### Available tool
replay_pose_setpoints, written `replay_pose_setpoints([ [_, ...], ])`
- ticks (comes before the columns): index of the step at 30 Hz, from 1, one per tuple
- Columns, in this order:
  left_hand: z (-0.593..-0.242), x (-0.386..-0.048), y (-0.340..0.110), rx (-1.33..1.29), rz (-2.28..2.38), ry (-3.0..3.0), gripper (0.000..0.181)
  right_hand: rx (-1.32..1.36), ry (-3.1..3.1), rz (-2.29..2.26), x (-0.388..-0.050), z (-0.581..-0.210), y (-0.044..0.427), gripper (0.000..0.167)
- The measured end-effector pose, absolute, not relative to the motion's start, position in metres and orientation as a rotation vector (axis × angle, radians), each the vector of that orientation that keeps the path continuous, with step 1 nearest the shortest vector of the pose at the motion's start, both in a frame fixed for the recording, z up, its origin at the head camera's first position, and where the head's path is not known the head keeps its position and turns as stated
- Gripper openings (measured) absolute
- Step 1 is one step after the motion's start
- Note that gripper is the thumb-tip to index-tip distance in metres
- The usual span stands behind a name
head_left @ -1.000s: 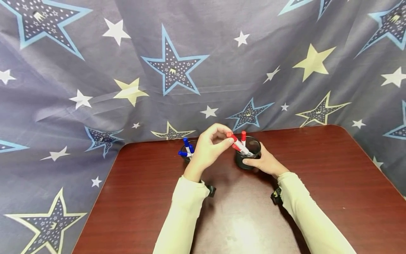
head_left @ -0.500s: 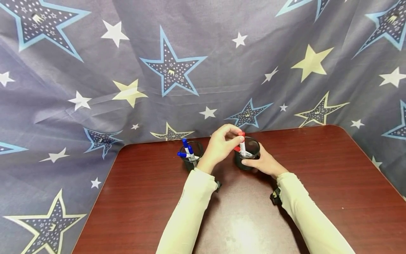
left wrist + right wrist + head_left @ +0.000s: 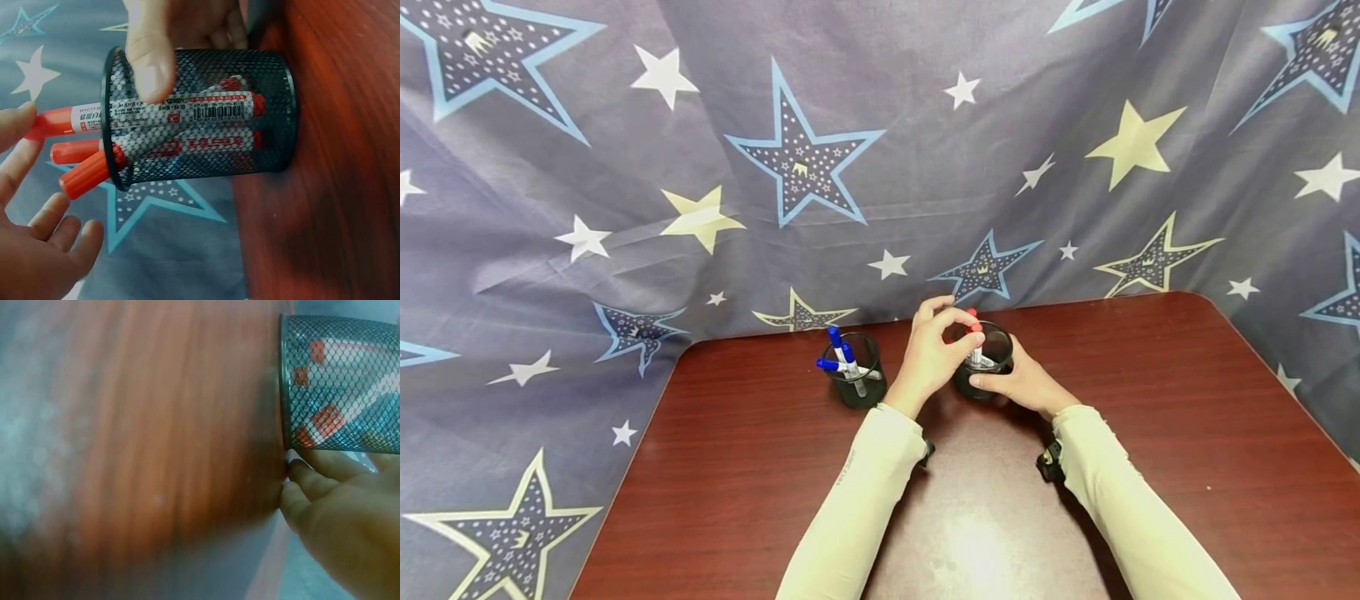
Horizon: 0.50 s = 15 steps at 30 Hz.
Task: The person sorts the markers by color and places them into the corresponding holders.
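My left hand (image 3: 934, 350) is at the mouth of the right-hand black mesh pen cup (image 3: 981, 385). In the left wrist view its thumb and forefinger pinch the red cap end of a whiteboard marker (image 3: 56, 122), whose body stands inside the cup. Two more red-capped markers (image 3: 84, 177) lean in the same cup, caps above the rim. My right hand (image 3: 1026, 383) grips the cup's side, thumb at the front near the rim. Through the mesh in the right wrist view, the markers' red lower ends (image 3: 325, 419) show near the cup's base.
To the left stands a second mesh pen cup (image 3: 857, 392) holding blue-capped markers (image 3: 848, 353). Both cups are on a reddish-brown wooden table (image 3: 737, 467). A grey curtain with stars (image 3: 820, 250) hangs behind the table's far edge.
My left hand has moved right and lowered the red marker from a tilted hold above the rim to upright inside the cup. My right hand keeps its grip on the cup.
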State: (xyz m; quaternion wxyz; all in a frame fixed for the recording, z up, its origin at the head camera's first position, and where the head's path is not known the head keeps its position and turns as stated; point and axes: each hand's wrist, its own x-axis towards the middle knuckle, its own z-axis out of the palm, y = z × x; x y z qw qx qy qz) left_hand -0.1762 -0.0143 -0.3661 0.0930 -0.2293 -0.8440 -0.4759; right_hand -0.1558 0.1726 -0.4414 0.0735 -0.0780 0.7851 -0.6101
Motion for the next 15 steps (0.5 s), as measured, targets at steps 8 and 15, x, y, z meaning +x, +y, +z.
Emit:
replay_pose_setpoints([
  [8, -0.3710, -0.1758, -0.0130, -0.617, -1.415, -2.552, 0.012, -0.248, 2.355, -1.832, -0.1548, -0.4392, 0.1714, 0.087],
  [15, -0.3706, -0.1771, -0.0115, -0.639, -1.390, -2.553, 0.014, -0.248, 2.386, -1.812, -0.1553, -0.4403, 0.1721, 0.086],
])
